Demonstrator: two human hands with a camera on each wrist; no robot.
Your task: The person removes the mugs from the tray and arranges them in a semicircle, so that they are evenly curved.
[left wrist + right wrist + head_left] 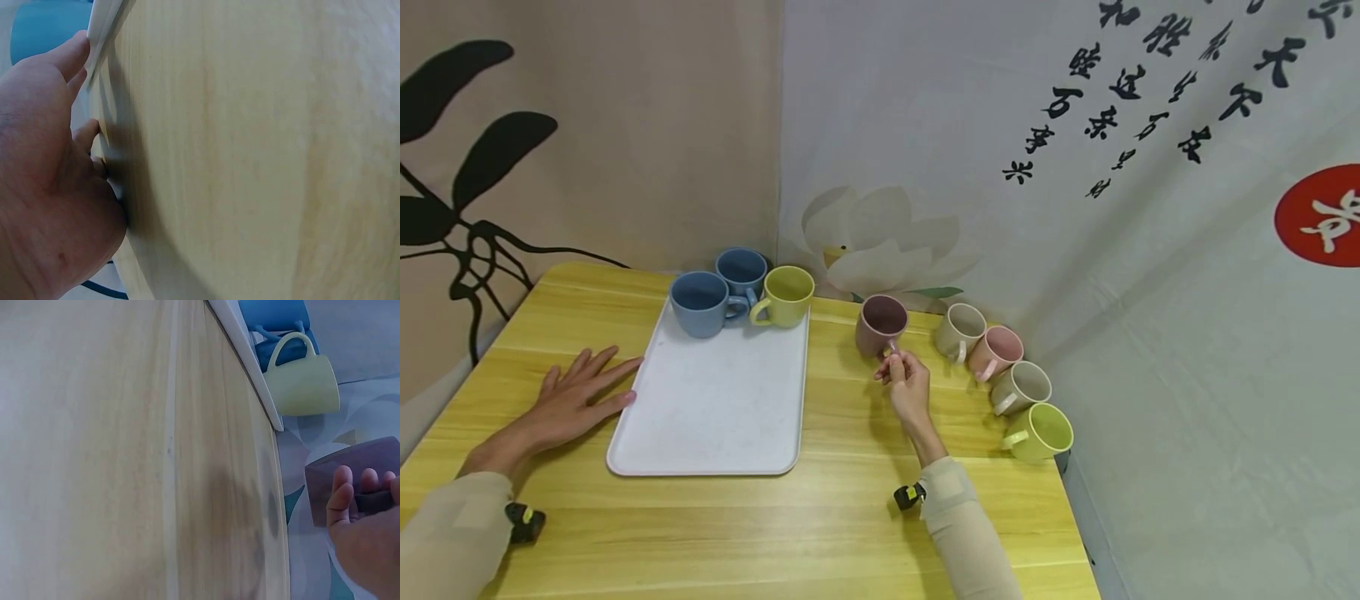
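My right hand (pixel 912 387) pinches the handle of a mauve mug (pixel 874 332), which appears raised off the table to the right of a white tray (pixel 715 408). In the right wrist view, fingers curl about that handle and the mug (pixel 331 478) is partly cut off by the frame. With fingers spread, my left hand (pixel 574 402) rests on the table, fingertips touching the tray's left rim. Two blue mugs (pixel 698 310) and a yellow mug (pixel 790 302) stand together at the tray's far end.
Along the table's right edge stand a beige mug (pixel 953 335), a pink mug (pixel 992 354), a second beige mug (pixel 1018 387) and a yellow-green mug (pixel 1039 437). A printed cloth (pixel 880 125) hangs behind the wooden table (pixel 737 533).
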